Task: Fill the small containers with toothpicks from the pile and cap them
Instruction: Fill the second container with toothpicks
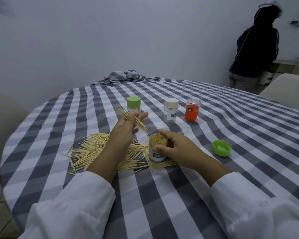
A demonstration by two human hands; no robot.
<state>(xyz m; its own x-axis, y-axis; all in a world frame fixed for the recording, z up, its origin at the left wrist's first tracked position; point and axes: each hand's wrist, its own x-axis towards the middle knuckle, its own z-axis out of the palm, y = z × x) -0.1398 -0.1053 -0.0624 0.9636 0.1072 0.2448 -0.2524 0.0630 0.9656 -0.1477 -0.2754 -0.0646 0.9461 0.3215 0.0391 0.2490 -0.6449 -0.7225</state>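
One far container [133, 105] looks capped; our right hand [178, 149] grips the nearly full jar [157, 150], left hand [128, 125] pinches a toothpick bundle [131, 122]; green cap [221, 148] and pile [97, 150] still waiting.

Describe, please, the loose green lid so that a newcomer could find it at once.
On the checked tablecloth, look to the right of the right hand, which holds the open container full of toothpicks. The loose green lid lies there alone, upside down, unlike the green cap still on the far container.
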